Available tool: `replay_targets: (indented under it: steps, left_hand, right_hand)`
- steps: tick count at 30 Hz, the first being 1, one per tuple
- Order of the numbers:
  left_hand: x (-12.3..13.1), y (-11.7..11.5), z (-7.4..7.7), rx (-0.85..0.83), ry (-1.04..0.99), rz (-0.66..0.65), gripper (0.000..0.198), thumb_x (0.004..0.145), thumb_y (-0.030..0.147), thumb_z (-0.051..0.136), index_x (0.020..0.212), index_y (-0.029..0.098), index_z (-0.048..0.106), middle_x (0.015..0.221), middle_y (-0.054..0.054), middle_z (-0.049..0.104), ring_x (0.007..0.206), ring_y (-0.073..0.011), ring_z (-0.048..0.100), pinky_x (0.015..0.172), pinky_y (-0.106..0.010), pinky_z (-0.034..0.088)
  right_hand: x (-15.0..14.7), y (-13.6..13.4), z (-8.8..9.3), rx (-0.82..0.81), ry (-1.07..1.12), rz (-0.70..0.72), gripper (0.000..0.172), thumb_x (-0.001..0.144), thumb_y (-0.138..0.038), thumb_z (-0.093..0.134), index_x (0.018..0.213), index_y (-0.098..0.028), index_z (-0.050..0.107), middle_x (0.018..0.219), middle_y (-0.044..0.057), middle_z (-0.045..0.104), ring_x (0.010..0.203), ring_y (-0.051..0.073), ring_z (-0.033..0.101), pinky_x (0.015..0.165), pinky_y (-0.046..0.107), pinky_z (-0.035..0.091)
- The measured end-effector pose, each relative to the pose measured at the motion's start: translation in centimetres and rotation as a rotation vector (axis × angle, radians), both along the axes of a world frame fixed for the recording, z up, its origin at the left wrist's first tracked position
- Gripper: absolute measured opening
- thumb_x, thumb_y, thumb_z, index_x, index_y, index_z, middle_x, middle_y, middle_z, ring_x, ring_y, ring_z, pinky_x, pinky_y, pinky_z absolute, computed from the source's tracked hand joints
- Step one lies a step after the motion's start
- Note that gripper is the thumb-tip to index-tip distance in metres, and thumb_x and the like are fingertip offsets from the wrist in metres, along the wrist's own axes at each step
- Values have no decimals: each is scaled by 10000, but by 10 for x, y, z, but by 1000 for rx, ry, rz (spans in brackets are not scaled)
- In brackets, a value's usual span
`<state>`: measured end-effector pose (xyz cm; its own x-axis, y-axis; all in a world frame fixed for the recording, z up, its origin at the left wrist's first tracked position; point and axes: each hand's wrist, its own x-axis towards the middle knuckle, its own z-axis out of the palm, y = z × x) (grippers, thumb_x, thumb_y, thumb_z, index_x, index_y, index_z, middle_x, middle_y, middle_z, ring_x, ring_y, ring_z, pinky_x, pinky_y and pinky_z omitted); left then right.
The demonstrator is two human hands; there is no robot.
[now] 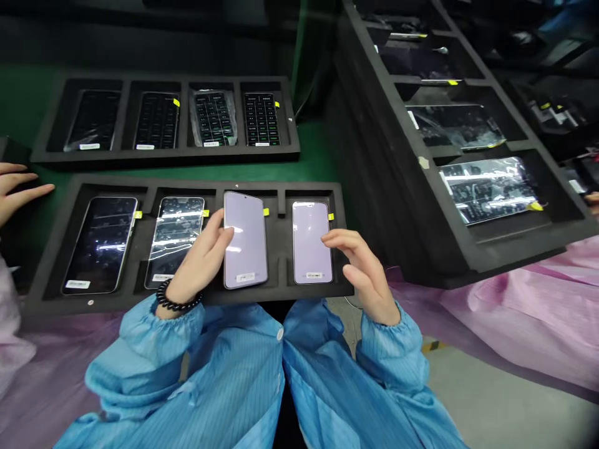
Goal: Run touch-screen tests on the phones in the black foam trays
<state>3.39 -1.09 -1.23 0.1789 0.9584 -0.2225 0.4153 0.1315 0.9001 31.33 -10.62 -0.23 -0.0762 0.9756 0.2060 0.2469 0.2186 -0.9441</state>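
A lilac-screened rectangular phone (246, 243), tilted over a black foam tray (279, 249), is gripped at its left edge by the left hand (199, 259). At another lilac-screened phone's (312, 246) right edge, the right hand (367, 274) is held, fingers parted. Rightward, room is blocked by stacked black trays (397, 181).

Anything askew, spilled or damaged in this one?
One thing: in the near tray, the third phone from the left looks tilted, out of line with its neighbours, apparently because the left hand has it by its left edge. I see no spill or obvious damage.
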Motion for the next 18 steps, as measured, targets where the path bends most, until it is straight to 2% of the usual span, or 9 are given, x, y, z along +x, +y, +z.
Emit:
replay_targets:
  steps: [2, 4, 6, 8, 10, 13, 15, 18]
  left_hand:
    - [-1, -9, 1, 36, 95, -44, 551, 995, 518, 464, 1462, 227, 491, 1193, -75, 700, 1073, -291, 655, 1000, -466, 488]
    - [-11, -24, 1, 255, 240, -26, 535, 1028, 448, 403, 1522, 241, 432, 1353, -103, 642, 1194, -292, 621, 1088, -502, 443]
    - [-27, -42, -4, 548, 332, -29, 489, 1018, 354, 420, 1496, 279, 488, 1445, -79, 591, 1340, -295, 540, 1193, -523, 356]
    - [-47, -59, -15, 709, 340, -108, 471, 983, 310, 460, 1440, 357, 561, 1431, -23, 610, 1358, -317, 536, 1253, -558, 265]
    - [-63, -72, -29, 715, 377, -216, 476, 939, 338, 529, 1406, 399, 597, 1445, 3, 602, 1332, -374, 556, 1271, -604, 179]
    - [-77, -83, -45, 737, 486, -324, 546, 897, 425, 580, 1442, 425, 555, 1497, -39, 555, 1319, -391, 548, 1257, -667, 102]
    - [-77, -86, -49, 751, 540, -332, 581, 902, 498, 549, 1479, 445, 500, 1537, -41, 507, 1350, -382, 507, 1255, -673, 72]
    - [-72, -85, -45, 743, 609, -356, 604, 900, 554, 545, 1493, 466, 468, 1557, -26, 477, 1389, -388, 455, 1257, -663, 38]
  right_hand:
    - [1, -9, -4, -14, -47, -43, 296, 994, -354, 489, 1245, -288, 631, 1271, 81, 644, 1277, 292, 568, 1109, 488, 475]
    - [1, -18, -10, -6, -113, -94, 292, 998, -339, 470, 1231, -296, 640, 1259, 79, 655, 1245, 295, 596, 1077, 493, 504]
    - [-2, -28, -18, 23, -218, -152, 300, 995, -330, 452, 1222, -302, 646, 1294, 80, 644, 1243, 305, 605, 1043, 507, 534]
    - [-5, -36, -29, 85, -370, -186, 324, 977, -312, 460, 1248, -309, 638, 1366, 85, 606, 1274, 318, 591, 1030, 526, 550]
    - [-9, -41, -40, 187, -541, -170, 373, 944, -271, 496, 1291, -306, 627, 1406, 96, 578, 1286, 322, 583, 1043, 542, 549]
    - [-12, -43, -51, 317, -702, -98, 442, 896, -226, 532, 1316, -308, 642, 1396, 96, 596, 1238, 313, 610, 1066, 560, 542]
    - [-12, -42, -52, 335, -725, -81, 464, 884, -244, 535, 1325, -323, 656, 1412, 82, 601, 1216, 314, 618, 1076, 576, 533]
    - [-11, -40, -51, 317, -760, -51, 455, 889, -287, 542, 1323, -336, 670, 1441, 72, 598, 1219, 319, 613, 1097, 592, 511]
